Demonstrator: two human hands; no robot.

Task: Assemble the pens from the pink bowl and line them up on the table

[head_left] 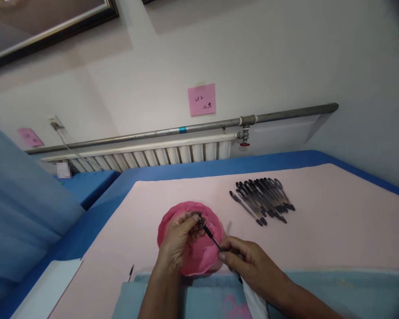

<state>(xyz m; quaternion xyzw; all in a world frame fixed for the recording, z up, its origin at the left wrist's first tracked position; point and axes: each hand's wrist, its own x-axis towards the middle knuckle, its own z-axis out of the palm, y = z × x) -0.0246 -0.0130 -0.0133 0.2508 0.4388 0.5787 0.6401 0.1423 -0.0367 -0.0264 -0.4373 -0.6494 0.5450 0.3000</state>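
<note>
My right hand (248, 261) is closed around a black pen (212, 235), which slants up to the left. The fingers of my left hand (177, 239) are pinched at the pen's upper end. A small dark part shows at those fingertips, too small to make out. Beneath my left hand sits a pink bowl (202, 266) with a wavy rim and a few tiny dark bits inside. A white cloth or tissue (254, 301) hangs below my right hand.
Several black-capped clear pens (264, 199) lie in a pile at the back right of the pink-covered table (335, 230). Another pen (131, 272) lies at the left near a light blue cloth (335, 292). White paper (49, 288) rests at the left edge. A radiator (173, 155) stands behind.
</note>
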